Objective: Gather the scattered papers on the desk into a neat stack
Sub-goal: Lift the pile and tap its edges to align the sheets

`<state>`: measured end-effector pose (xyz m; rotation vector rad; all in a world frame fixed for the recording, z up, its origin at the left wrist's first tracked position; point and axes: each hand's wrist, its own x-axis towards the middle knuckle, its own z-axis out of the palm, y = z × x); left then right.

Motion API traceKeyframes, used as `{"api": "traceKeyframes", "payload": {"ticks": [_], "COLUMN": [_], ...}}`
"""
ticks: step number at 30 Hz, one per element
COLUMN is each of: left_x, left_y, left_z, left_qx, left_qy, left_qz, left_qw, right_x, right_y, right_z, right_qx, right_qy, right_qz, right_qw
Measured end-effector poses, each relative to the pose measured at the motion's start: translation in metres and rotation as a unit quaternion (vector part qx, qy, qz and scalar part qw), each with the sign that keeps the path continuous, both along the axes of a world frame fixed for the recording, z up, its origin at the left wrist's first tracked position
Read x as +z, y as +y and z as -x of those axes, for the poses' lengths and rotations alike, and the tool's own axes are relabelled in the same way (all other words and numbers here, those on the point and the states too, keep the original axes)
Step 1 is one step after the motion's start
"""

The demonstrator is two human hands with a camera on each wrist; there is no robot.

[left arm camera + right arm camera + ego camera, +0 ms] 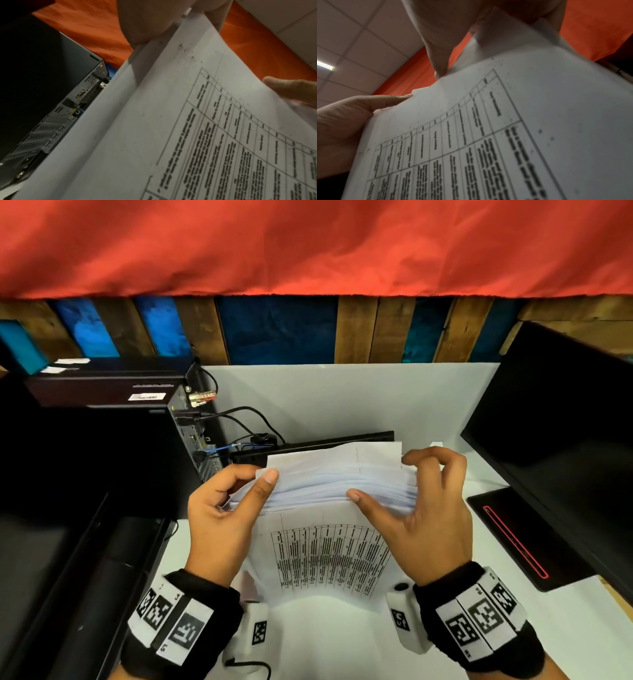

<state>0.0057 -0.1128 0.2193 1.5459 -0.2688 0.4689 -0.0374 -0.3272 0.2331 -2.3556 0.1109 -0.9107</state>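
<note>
**Centre of frame: sheets up on edge, squaring in hand**

In the middle of the head view, the left hand (222,518) and right hand (424,515) pinch the papers (329,549), upright above the desk (342,642).

Left wrist view: thumb on the top edge, printed table filling lower right.

Right wrist view: the same grip. Judged next: tap the edges flush, lay flat.

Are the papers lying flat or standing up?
Standing up: the papers stand on edge on the desk, left hand and right hand gripping their top.
</note>
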Motion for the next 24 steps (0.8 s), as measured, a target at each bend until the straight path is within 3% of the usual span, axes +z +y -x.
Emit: {"api": "traceKeyframes", "payload": {"ticks": [3,6,12,18,24], "left_x": [0.0,0.0,0.006,0.016,0.006], "left_y": [0.002,0.003,0.007,0.008,0.013], "left_z": [0.0,0.0,0.003,-0.002,-0.005], "left_qx": [-0.014,-0.031,-0.073,-0.078,-0.061], "left_qy": [-0.007,-0.007,-0.028,-0.085,-0.037], "left_qz": [-0.012,-0.019,-0.064,-0.167,-0.098], "left_qw": [1.0,0.999,0.995,0.979,0.993], "right_x": [0.003,0.009,0.011,0.026,0.018], "right_y": [0.003,0.004,0.005,0.006,0.0], "right_z": [0.002,0.002,0.003,0.003,0.0], "right_qx": [0.025,0.034,0.023,0.034,-0.004], "right_qy": [0.001,0.055,0.062,0.187,0.191], "right_qz": [0.014,0.068,0.045,0.161,0.154], "right_qw": [1.0,0.996,0.997,0.969,0.969]}}
